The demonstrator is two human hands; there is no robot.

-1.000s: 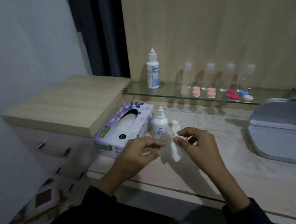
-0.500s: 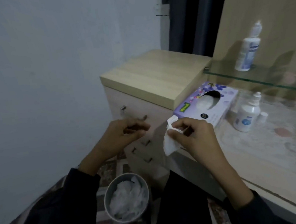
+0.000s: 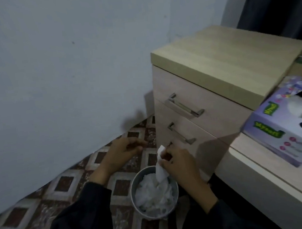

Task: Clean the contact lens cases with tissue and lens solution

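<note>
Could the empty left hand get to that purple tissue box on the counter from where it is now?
Probably not easily. The left hand hovers over the floor, while the purple cardboard tissue box sits far across; the right hand, holding a white tissue, lies between.

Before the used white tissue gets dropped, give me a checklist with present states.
1. Crumpled white tissue pinched in right hand: ok.
2. Tissue hangs over the round grey metal bin: ok.
3. Bin has room: cannot tell; white tissue wads nearly fill it.
4. Left hand clear of the bin mouth: ok.
5. Left hand empty: cannot tell; fingers curled.
6. Purple tissue box within view for a fresh sheet: ok.
</note>
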